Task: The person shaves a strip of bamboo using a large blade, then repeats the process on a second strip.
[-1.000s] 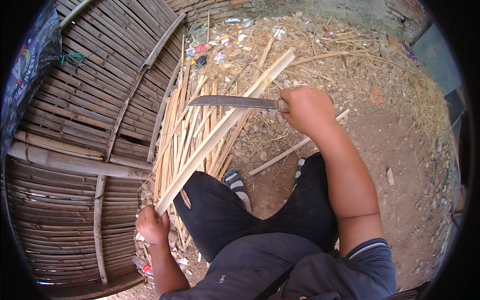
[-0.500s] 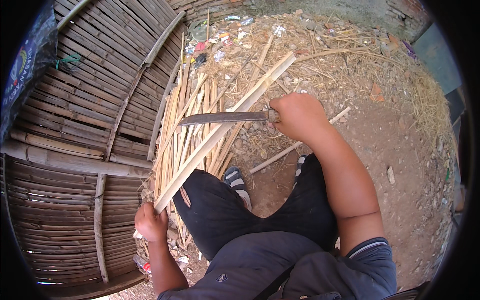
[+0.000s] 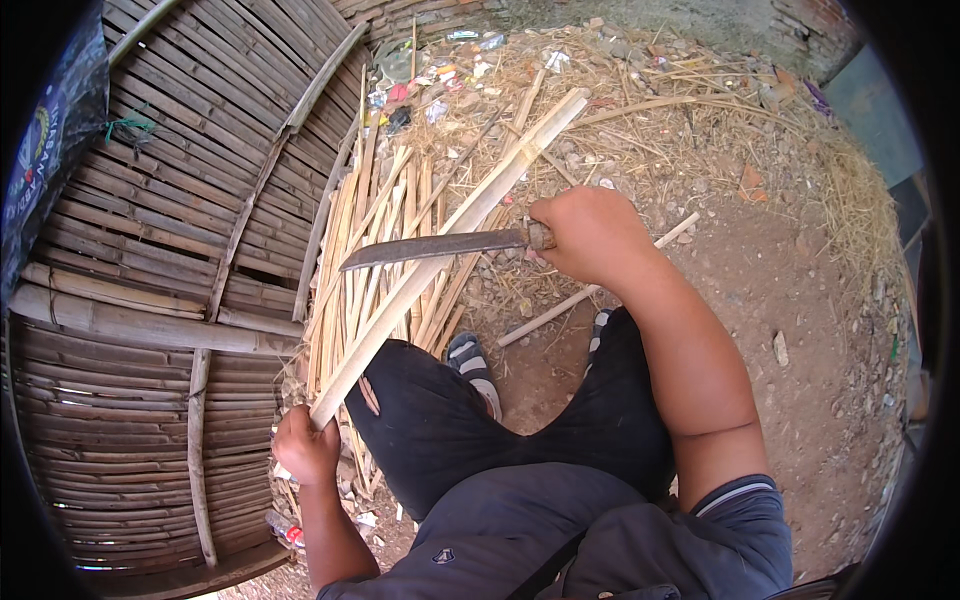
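My left hand (image 3: 303,447) grips the near end of a long pale bamboo strip (image 3: 470,213) that slants up and away to the right. My right hand (image 3: 592,233) is closed on the handle of a long dark knife (image 3: 430,247). The blade points left and lies across the strip about midway along it. I sit with dark-trousered knees (image 3: 420,420) under the strip and a sandalled foot (image 3: 472,362) on the dirt.
A heap of split bamboo strips (image 3: 375,240) lies on the ground beneath the knife. A woven bamboo wall (image 3: 150,250) fills the left side. Straw, litter (image 3: 440,75) and loose sticks (image 3: 590,290) cover the bare earth at the back and right.
My right hand has brought the knife down and toward me, from above the strip to lying across it. The left hand has kept its hold on the strip's end.
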A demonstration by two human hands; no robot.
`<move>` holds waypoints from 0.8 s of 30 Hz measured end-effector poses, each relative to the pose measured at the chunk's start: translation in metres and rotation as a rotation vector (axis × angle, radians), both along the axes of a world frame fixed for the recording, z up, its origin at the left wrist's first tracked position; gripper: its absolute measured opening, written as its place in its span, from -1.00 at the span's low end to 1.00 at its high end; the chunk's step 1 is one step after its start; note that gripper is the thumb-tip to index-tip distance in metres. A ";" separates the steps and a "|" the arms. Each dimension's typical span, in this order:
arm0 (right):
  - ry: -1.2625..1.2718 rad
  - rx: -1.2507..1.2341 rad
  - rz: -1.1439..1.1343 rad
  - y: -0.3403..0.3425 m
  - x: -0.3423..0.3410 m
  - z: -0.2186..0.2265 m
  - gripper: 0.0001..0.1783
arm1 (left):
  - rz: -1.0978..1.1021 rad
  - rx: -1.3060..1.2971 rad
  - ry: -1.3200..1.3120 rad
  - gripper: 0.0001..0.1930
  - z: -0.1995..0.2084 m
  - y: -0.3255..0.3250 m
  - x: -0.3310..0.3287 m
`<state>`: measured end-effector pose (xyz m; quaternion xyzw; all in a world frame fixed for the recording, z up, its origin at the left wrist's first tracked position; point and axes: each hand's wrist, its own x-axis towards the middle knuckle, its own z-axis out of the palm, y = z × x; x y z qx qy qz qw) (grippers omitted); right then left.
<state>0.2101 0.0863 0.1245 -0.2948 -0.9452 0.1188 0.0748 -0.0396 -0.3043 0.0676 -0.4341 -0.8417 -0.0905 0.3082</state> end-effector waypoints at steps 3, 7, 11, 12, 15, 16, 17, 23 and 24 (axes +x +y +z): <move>0.088 0.001 -0.169 0.019 0.008 -0.003 -0.70 | 0.030 0.013 -0.135 -0.82 -0.002 0.002 0.006; 0.205 0.027 -0.112 0.015 0.006 -0.006 -0.74 | 0.075 0.079 -0.644 -0.78 0.000 0.018 0.030; 0.328 0.091 0.155 -0.010 -0.011 -0.015 -0.78 | 0.032 0.148 -1.147 -0.75 -0.001 0.028 0.049; 0.344 0.119 0.229 -0.016 -0.016 -0.018 -0.78 | 0.011 0.157 -1.211 -0.76 0.000 0.029 0.052; 0.328 0.203 0.348 -0.031 -0.027 -0.027 -0.79 | -0.042 0.173 -1.364 -0.78 0.000 0.029 0.058; 0.342 0.197 0.327 -0.028 -0.029 -0.030 -0.77 | -0.051 0.170 -1.388 -0.78 -0.003 0.029 0.058; 0.354 0.191 0.307 -0.023 -0.029 -0.033 -0.75 | -0.060 0.167 -1.415 -0.78 -0.007 0.028 0.058; 0.317 0.069 0.039 0.010 -0.019 -0.036 -0.74 | -0.067 0.108 -1.424 -0.80 -0.015 0.029 0.055; 0.321 0.061 0.020 0.010 -0.019 -0.036 -0.74 | -0.059 0.088 -1.420 -0.79 -0.014 0.030 0.054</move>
